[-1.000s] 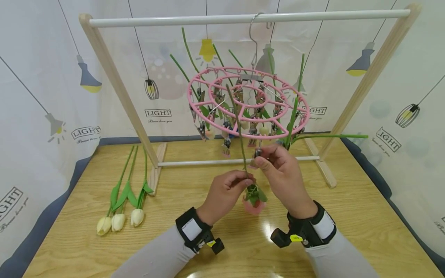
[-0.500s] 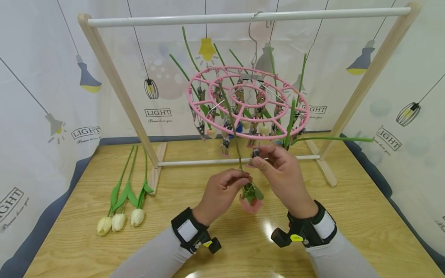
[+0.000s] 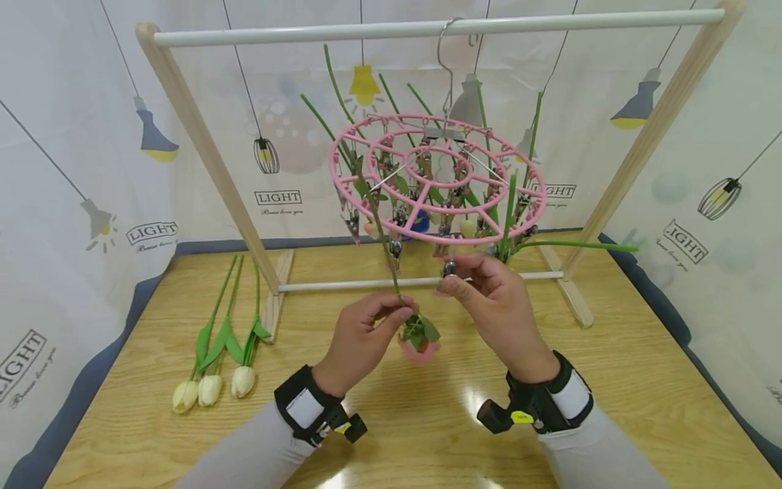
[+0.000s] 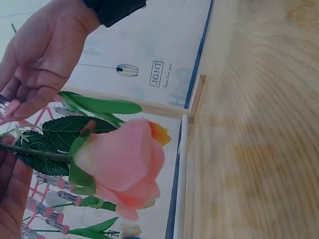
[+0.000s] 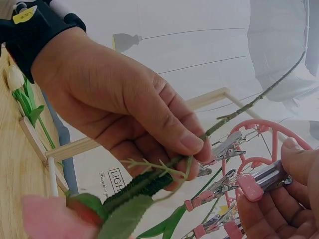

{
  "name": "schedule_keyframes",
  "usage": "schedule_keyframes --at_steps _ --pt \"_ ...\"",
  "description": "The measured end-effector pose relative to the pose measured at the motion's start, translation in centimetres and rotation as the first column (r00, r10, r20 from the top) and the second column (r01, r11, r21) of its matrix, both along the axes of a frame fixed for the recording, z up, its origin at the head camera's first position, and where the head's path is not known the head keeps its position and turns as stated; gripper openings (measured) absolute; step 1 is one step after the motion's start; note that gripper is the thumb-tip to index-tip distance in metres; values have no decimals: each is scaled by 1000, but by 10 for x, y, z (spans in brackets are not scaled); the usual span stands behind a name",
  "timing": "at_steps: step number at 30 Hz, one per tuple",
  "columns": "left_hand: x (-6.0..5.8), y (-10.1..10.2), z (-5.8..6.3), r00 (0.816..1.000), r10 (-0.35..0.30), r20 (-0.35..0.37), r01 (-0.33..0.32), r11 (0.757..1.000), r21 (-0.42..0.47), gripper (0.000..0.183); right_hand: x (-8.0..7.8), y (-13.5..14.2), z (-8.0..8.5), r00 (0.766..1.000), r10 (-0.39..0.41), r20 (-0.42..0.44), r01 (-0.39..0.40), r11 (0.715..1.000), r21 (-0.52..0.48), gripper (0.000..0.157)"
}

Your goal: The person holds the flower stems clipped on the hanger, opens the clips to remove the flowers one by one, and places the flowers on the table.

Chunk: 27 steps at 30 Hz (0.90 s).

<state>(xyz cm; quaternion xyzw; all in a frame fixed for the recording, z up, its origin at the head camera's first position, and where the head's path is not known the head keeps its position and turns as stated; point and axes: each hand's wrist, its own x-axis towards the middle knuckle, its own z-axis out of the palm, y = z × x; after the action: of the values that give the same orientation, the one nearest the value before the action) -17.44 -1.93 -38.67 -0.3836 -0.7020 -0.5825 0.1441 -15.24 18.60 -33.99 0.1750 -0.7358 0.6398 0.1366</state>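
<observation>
The left hand (image 3: pixel 360 336) has just drifted leftward with the pink rose (image 4: pixel 122 162), while the right hand (image 3: pixel 504 319) has stayed at its clip (image 5: pixel 264 180). The gap between stem and clip has thus widened, and the rose is unfastened. It hangs bloom-down over the middle of the tabletop (image 3: pixel 153 448). The left grip pinches its stem just above the leaves; the right grip pinches the clip.

No box or vessel shows; the hanger (image 3: pixel 470 240) bears other flowers among its clips, mostly stems up. Three tulips (image 3: pixel 210 390) lie toward the tabletop's left edge.
</observation>
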Motion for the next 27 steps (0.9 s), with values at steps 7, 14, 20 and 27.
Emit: schedule_keyframes --at_steps 7,14,20,27 --pt "-10 -25 -9 998 56 7 -56 998 -6 15 0 0 0 1000 -9 11 9 1000 -3 27" --pt "-19 -58 -11 989 142 46 -141 990 -22 15 0 1 0 1000 -5 10 5 1000 -1 26" --pt "-23 -88 5 960 260 107 -257 966 -38 18 -1 1 0 1000 9 5 -9 1000 -20 25" --pt "-34 -125 19 867 460 192 -417 880 -225 25 0 1 1 1000 0 24 0 1000 -8 28"
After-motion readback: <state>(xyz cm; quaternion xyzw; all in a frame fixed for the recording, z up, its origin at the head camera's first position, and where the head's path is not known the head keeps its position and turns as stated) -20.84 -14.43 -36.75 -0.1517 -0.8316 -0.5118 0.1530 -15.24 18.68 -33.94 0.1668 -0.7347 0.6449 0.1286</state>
